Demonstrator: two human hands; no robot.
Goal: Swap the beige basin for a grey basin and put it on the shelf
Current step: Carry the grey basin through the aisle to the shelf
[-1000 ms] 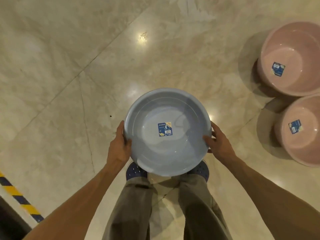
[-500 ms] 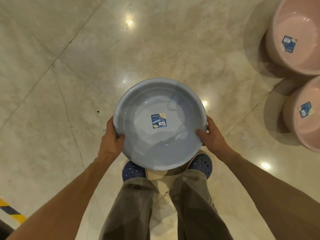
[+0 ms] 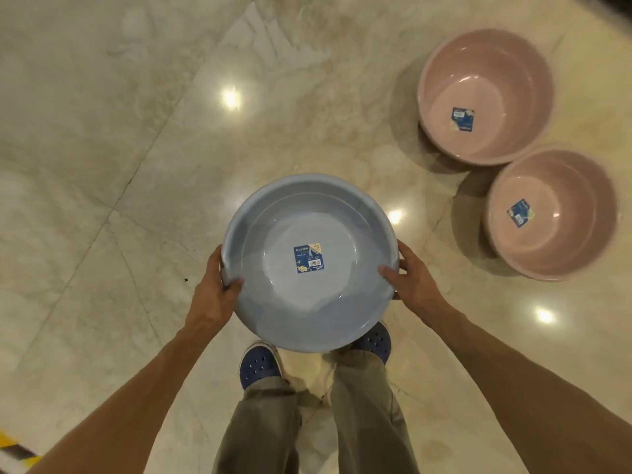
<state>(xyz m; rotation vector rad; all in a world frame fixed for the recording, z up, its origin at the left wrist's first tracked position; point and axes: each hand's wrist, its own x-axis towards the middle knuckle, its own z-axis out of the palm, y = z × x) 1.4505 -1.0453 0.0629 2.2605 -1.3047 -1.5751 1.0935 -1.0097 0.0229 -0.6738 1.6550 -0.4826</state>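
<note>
I hold a round grey-blue basin [image 3: 328, 302] level in front of me, above my feet, with a blue label stuck on its inner bottom. My left hand [image 3: 213, 295] grips its left rim, thumb inside. My right hand [image 3: 415, 282] grips the right rim the same way. Two beige-pink basins stand on the floor to my right: the far one [image 3: 506, 70] and the near one [image 3: 574, 241], each with a blue label inside. No shelf is in view.
Polished marble floor [image 3: 119, 165] with bright light reflections lies all around. A yellow-and-black striped strip [image 3: 15, 453] shows at the bottom left corner. My blue clogs and grey trousers are below the basin.
The view has swung: both beige-pink basins now show whole and closer to the middle. The grey basin stays in both hands, with my thumbs now further over its rim.
</note>
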